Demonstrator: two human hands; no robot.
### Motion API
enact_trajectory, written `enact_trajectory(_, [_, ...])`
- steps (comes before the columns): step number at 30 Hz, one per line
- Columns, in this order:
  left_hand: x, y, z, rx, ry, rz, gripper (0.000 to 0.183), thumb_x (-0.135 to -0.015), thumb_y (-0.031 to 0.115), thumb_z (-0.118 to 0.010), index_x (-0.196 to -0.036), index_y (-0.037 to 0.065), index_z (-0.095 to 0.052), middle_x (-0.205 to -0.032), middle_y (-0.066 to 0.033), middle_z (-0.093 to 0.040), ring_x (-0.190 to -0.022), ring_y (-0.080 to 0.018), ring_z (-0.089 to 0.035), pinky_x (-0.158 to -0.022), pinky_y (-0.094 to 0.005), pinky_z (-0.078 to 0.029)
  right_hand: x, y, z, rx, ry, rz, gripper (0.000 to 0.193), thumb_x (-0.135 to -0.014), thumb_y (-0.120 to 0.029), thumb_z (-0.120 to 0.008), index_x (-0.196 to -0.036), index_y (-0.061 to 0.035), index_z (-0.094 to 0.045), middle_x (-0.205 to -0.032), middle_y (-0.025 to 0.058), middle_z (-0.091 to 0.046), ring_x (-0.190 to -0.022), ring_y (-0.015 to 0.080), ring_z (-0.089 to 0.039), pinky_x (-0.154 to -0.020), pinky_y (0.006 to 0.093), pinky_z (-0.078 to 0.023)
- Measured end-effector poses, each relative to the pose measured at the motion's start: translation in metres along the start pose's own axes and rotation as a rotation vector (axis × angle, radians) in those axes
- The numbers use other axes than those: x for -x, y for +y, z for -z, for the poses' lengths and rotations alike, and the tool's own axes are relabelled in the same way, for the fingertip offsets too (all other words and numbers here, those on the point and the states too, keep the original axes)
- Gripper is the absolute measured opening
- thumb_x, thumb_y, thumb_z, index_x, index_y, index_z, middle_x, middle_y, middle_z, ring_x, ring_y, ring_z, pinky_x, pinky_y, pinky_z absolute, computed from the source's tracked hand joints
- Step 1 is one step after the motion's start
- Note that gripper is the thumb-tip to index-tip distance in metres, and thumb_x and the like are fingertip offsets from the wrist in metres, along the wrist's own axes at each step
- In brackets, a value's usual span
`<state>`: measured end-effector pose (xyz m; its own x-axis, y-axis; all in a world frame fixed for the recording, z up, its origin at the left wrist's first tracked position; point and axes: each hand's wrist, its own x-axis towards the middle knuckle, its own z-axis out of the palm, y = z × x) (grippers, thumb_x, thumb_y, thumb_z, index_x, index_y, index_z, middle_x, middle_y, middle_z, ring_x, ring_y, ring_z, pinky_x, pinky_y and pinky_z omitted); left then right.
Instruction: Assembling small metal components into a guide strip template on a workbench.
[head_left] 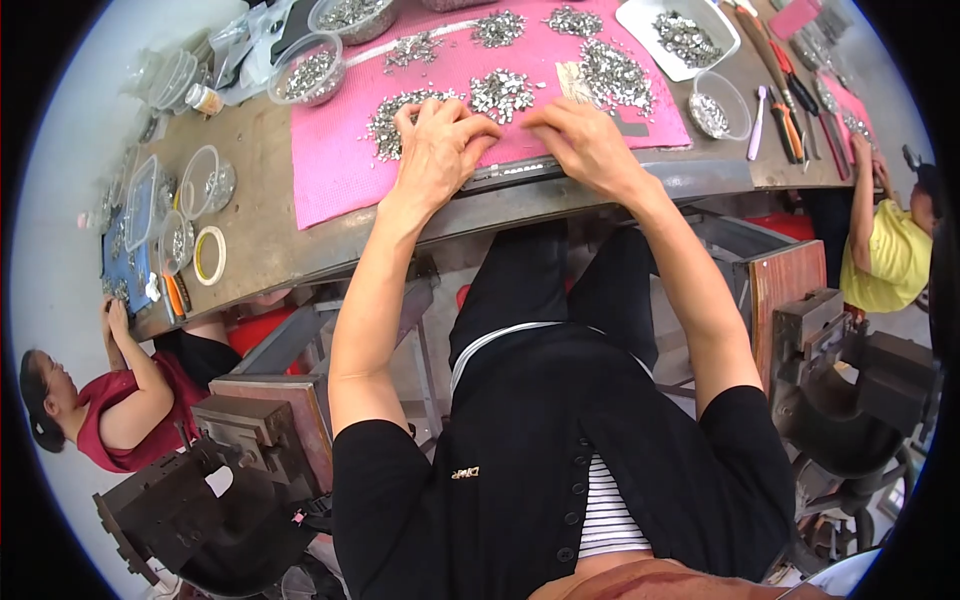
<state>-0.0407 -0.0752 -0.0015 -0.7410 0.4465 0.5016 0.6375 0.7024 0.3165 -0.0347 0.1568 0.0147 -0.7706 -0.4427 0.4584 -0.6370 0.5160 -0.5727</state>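
Observation:
Both my hands work over a pink mat point(340, 190) at the table's near edge. My left hand point(440, 150) is bent beside a pile of small silvery metal pieces point(385, 130), its thumb and forefinger brought close together. Facing it, my right hand point(585, 145) has curled fingers pointing left. Whatever either hand pinches is too small or hidden to make out. Between and just below them lies a narrow metal bar point(510, 172) with small light pieces along it. Another metal-piece pile point(502, 95) sits just beyond the fingertips.
Beyond are more piles and a white tray point(650, 15) of pieces. Clear tubs point(310, 68) stand left, with a tape roll point(210, 255). Right are a small tub point(735, 105), toothbrush point(757, 125) and pliers point(790, 130). A person sits at each side, near vises point(240, 440).

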Motion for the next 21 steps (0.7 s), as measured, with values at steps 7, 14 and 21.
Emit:
enact_trajectory(7, [-0.002,-0.003,-0.001,-0.017,-0.032,0.0,0.009,-0.085,0.017,-0.073,-0.094,0.014,-0.073,-0.094,-0.0016,-0.063,-0.099,-0.0227,-0.058,-0.101,-0.0505,-0.033,-0.045,0.021,-0.027,0.139,-0.093,0.129,0.014,-0.087,-0.009,-0.065,-0.099,-0.0051,-0.07,-0.086,0.0147,-0.063,-0.084,0.0337,-0.062,-0.073,0.0424,-0.05])
enact_trajectory(14, [0.004,-0.002,0.006,-0.018,-0.062,0.035,0.01,-0.087,0.021,-0.075,-0.093,0.013,-0.074,-0.089,-0.0017,-0.061,-0.095,-0.0216,-0.058,-0.101,-0.0469,-0.032,-0.043,0.018,-0.02,-0.078,-0.053,-0.01,0.012,-0.086,-0.01,-0.068,-0.096,-0.0035,-0.069,-0.085,0.0139,-0.063,-0.083,0.0336,-0.062,-0.074,0.0414,-0.051])
enact_trajectory(21, [0.001,0.0,0.006,-0.047,-0.066,0.043,0.012,-0.085,0.024,-0.076,-0.091,0.013,-0.074,-0.085,-0.0017,-0.06,-0.094,-0.0216,-0.058,-0.1,-0.047,-0.033,-0.04,0.029,-0.029,0.111,-0.042,0.176,0.01,-0.085,-0.009,-0.07,-0.092,-0.0028,-0.067,-0.085,0.0122,-0.063,-0.082,0.0314,-0.063,-0.073,0.041,-0.05])
